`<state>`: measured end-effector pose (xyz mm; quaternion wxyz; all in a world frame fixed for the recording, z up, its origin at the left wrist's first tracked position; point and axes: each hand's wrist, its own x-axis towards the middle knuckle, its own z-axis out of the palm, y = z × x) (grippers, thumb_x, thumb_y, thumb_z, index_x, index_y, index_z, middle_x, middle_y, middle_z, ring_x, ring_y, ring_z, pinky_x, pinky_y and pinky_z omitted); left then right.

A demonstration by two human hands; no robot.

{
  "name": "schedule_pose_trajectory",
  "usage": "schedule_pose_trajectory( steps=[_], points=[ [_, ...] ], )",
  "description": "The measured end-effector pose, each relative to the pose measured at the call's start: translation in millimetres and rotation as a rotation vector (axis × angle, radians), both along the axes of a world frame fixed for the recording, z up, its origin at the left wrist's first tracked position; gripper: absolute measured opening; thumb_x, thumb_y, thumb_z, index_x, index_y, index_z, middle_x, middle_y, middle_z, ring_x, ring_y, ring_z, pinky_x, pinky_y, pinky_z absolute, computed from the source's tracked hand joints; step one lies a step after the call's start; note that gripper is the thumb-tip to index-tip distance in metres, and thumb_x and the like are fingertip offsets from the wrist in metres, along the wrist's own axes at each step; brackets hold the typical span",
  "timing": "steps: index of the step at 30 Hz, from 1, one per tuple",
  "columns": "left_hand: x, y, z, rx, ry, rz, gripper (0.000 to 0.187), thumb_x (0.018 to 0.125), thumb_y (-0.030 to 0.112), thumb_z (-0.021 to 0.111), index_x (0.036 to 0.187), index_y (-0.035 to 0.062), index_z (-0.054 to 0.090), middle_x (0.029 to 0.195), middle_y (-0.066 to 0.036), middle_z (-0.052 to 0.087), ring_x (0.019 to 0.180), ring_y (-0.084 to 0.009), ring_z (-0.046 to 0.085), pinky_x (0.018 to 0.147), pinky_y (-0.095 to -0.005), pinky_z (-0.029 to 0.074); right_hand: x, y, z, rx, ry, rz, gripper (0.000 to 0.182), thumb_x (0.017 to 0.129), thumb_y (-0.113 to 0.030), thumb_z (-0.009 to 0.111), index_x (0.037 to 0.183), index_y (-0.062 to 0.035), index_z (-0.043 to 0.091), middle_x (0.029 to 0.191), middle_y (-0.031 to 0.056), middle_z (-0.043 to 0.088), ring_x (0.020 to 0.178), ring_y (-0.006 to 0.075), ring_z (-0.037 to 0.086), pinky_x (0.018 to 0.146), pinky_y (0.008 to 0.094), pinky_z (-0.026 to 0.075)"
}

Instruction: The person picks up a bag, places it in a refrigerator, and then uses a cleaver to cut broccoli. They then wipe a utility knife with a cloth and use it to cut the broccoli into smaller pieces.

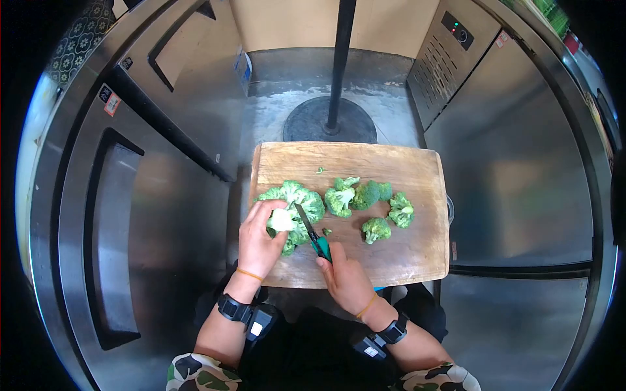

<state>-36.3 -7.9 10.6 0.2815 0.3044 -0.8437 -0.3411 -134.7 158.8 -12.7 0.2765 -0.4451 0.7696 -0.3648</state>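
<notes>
A large broccoli head (303, 195) lies stem up on the left of the wooden cutting board (391, 260). My left hand (259, 240) is closed round its pale cut stem. In my right hand (347, 279) is a knife (319, 242) with a green and black handle, its dark narrow blade angled up and left against the broccoli's right side. Right of the blade sit several cut broccoli florets (376, 230), loosely grouped. Small green crumbs lie near the knife and toward the board's far side.
Stainless steel cabinets stand close on the left (176, 247) and right (515, 163). Beyond the board, a black pole (340, 65) rises from a round black base (303, 120) on the floor. The board rests over my lap.
</notes>
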Motion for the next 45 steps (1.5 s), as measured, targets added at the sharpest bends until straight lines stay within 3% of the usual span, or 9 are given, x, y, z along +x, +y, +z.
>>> schedule_pose_trajectory(
  steps=[13, 18, 22, 23, 25, 30, 36, 41, 45],
  points=[
    [-3, 6, -2, -0.028, 0.021, 0.036, 0.041, 0.066, -0.008, 0.067, 0.104, 0.0057, 0.062, 0.101, -0.014, 0.066, 0.097, -0.0306, 0.065, 0.085, -0.034, 0.051, 14, -16, 2, 0.238, 0.156, -0.012, 0.026, 0.099, -0.03, 0.045, 0.1, -0.0053, 0.036, 0.069, 0.0231, 0.063, 0.061, 0.045, 0.062, 0.054, 0.0561, 0.048],
    [-1, 4, 2, -0.032, 0.004, -0.001, 0.041, 0.068, -0.006, 0.068, 0.106, 0.0076, 0.063, 0.107, -0.013, 0.066, 0.1, -0.0332, 0.063, 0.087, -0.0353, 0.051, 13, -22, -27, 0.023, 0.023, 0.026, 0.028, 0.098, -0.027, 0.047, 0.104, -0.0008, 0.04, 0.067, 0.0251, 0.061, 0.063, 0.0459, 0.06, 0.056, 0.0552, 0.047],
    [8, -4, -7, 0.106, -0.02, 0.009, 0.039, 0.075, -0.007, 0.062, 0.112, 0.0066, 0.066, 0.11, -0.014, 0.068, 0.104, -0.0271, 0.065, 0.093, -0.0356, 0.048, -6, -14, -33, -0.122, 0.047, 0.138, 0.027, 0.095, -0.023, 0.051, 0.095, 0.0043, 0.053, 0.074, 0.0251, 0.062, 0.071, 0.0406, 0.062, 0.064, 0.0501, 0.047],
    [-37, 21, -2, 0.03, -0.025, -0.137, 0.038, 0.077, -0.007, 0.06, 0.113, 0.0042, 0.065, 0.111, -0.014, 0.067, 0.106, -0.0274, 0.064, 0.095, -0.0367, 0.047, -41, 16, -23, 0.084, -0.087, 0.049, 0.027, 0.094, -0.023, 0.052, 0.099, 0.0038, 0.052, 0.077, 0.0244, 0.063, 0.075, 0.0413, 0.062, 0.068, 0.0506, 0.047],
    [13, -36, -46, 0.177, 0.056, -0.133, 0.049, 0.073, -0.014, 0.052, 0.119, -0.0003, 0.06, 0.121, -0.016, 0.061, 0.115, -0.03, 0.057, 0.102, -0.0379, 0.041, -9, -21, -44, -0.062, 0.079, 0.018, 0.028, 0.095, -0.022, 0.051, 0.104, 0.0032, 0.047, 0.08, 0.0262, 0.063, 0.079, 0.0452, 0.061, 0.071, 0.0515, 0.047],
    [22, -60, -62, -0.107, -0.03, -0.272, 0.054, 0.072, -0.014, 0.046, 0.123, 0.0016, 0.056, 0.127, -0.015, 0.053, 0.124, -0.0296, 0.048, 0.108, -0.0372, 0.032, -23, -8, -35, -0.012, -0.055, -0.132, 0.029, 0.095, -0.021, 0.05, 0.11, 0.0011, 0.039, 0.086, 0.0269, 0.063, 0.082, 0.0476, 0.06, 0.074, 0.0544, 0.046],
    [23, -44, -42, -0.188, -0.094, -0.291, 0.054, 0.065, -0.011, 0.055, 0.117, 0.0033, 0.057, 0.121, -0.015, 0.052, 0.122, -0.0331, 0.047, 0.107, -0.0402, 0.033, -23, 1, -31, -0.131, -0.048, -0.243, 0.03, 0.094, -0.023, 0.052, 0.11, -0.0003, 0.041, 0.091, 0.0283, 0.06, 0.082, 0.0477, 0.059, 0.072, 0.0535, 0.046],
    [0, -7, -8, -0.198, -0.091, -0.131, 0.018, 0.073, 0.003, 0.071, 0.089, 0.0056, 0.064, 0.114, -0.012, 0.057, 0.111, -0.0328, 0.053, 0.098, -0.0407, 0.041, -18, -3, -8, -0.164, -0.054, -0.225, 0.045, 0.094, -0.024, 0.054, 0.131, -0.0038, 0.038, 0.085, 0.0276, 0.063, 0.075, 0.0462, 0.061, 0.063, 0.0527, 0.047],
    [-4, -5, -4, -0.103, -0.022, 0.002, 0.044, 0.069, -0.003, 0.071, 0.108, 0.005, 0.053, 0.116, -0.016, 0.052, 0.111, -0.0348, 0.052, 0.096, -0.0399, 0.043, -13, -6, -20, -0.066, -0.071, -0.098, 0.032, 0.095, -0.027, 0.055, 0.117, -0.0037, 0.047, 0.084, 0.0262, 0.062, 0.077, 0.0464, 0.06, 0.064, 0.0531, 0.046]
  ],
)
